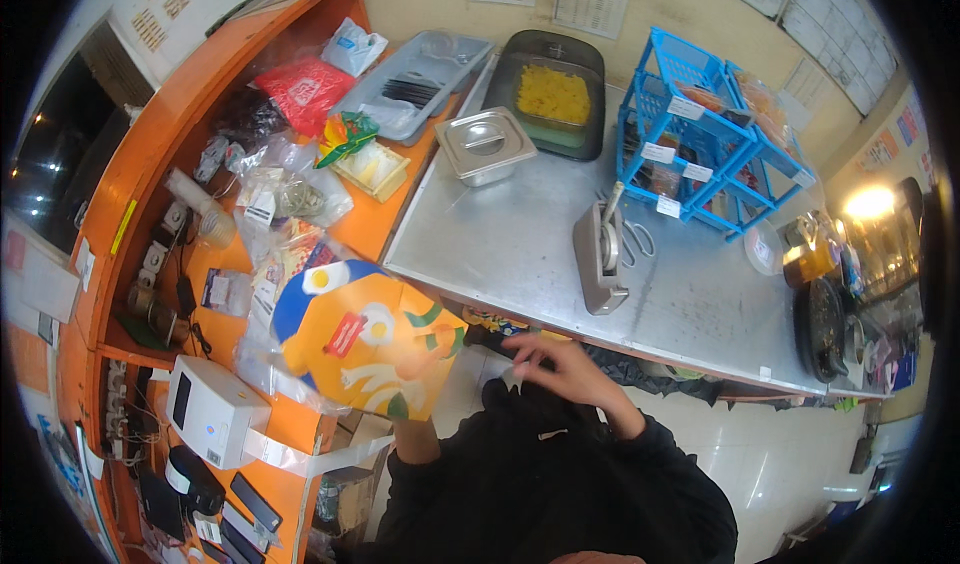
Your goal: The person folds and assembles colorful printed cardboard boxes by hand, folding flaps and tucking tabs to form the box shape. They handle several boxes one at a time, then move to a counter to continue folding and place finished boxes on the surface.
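An orange paper bag (400, 349) printed with eggs and a blue patch is held up at the left of my body. My left hand's wrist comes up beneath it; the fingers are hidden behind the paper. My right hand (560, 369) hovers in front of my chest, to the right of the bag and near the table's front edge. Its fingers are loosely bent and apart, with nothing seen in them. A white paper strip (315, 458) runs from a white printer (217, 411) toward my left forearm.
The steel table (480, 239) ahead carries a lidded steel pan (484, 145), a black tray (500, 74) with yellow food, a tape dispenser (598, 259), scissors (637, 243) and blue racks (690, 124). Plastic bags and phones (255, 502) crowd the orange counter (345, 226) at left.
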### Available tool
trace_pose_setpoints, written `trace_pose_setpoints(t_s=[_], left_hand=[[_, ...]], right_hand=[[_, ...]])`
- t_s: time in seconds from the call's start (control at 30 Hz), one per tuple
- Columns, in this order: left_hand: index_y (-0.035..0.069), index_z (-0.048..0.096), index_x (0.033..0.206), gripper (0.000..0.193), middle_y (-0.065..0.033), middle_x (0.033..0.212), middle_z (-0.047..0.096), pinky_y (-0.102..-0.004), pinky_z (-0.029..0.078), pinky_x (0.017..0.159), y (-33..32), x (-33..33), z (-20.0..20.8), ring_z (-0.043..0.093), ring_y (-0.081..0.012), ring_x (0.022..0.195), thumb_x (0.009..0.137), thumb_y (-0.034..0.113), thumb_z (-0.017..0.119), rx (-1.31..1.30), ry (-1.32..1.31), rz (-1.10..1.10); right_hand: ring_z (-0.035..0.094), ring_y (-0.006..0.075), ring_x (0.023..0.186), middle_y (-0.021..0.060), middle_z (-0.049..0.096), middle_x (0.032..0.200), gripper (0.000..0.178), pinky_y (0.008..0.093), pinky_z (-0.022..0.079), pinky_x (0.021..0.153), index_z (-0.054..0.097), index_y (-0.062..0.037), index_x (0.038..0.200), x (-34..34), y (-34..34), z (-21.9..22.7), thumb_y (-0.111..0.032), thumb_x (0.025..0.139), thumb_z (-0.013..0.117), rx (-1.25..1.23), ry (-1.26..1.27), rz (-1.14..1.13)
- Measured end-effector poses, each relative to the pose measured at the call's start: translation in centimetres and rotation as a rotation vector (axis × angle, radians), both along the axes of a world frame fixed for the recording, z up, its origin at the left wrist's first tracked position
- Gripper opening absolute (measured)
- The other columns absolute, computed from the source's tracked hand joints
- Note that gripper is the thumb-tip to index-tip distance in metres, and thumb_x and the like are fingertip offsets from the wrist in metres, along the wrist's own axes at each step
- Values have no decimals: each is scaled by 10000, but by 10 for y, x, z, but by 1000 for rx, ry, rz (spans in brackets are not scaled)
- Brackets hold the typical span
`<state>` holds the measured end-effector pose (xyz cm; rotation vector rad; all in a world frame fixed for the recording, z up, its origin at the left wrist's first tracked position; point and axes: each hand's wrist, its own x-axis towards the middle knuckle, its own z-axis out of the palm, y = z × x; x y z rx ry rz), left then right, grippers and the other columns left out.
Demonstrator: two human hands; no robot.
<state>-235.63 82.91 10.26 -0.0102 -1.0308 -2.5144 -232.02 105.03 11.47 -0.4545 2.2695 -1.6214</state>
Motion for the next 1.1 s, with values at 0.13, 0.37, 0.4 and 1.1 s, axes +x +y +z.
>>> trace_pose_setpoints(t_s=[0.13,0.37,0.4,1.1], left_hand=[[71,248,1381,699,-143,1369,363,-482,349,1005,10,0,-5,384,-306,1251,870,481,490,-58,-2,8],[74,237,1390,701,-146,1380,352,-490,342,1011,31,-7,-12,374,-312,1261,880,494,471,-193,16,66],[74,235,1391,701,-147,1382,350,-492,341,1011,35,-6,-12,372,-313,1262,882,496,468,-222,22,71],[170,284,1383,732,-106,1391,356,-545,302,1010,-41,9,31,339,-310,1283,825,570,536,290,-17,423]], right_hand=[[518,304,1022,143,552,1131,386,398,398,874,581,-101,1189,0,-20,47,-238,828,611,21,750,-411],[412,344,1190,195,383,1351,621,495,285,981,431,-91,1315,7,-28,60,-519,865,446,192,1051,-594],[338,355,1257,192,336,1394,730,509,244,1009,383,-66,1343,11,-20,61,-588,835,435,126,1118,-593],[581,171,807,-5,639,840,86,333,407,800,694,-133,852,19,10,-23,-150,771,670,223,631,-73]])
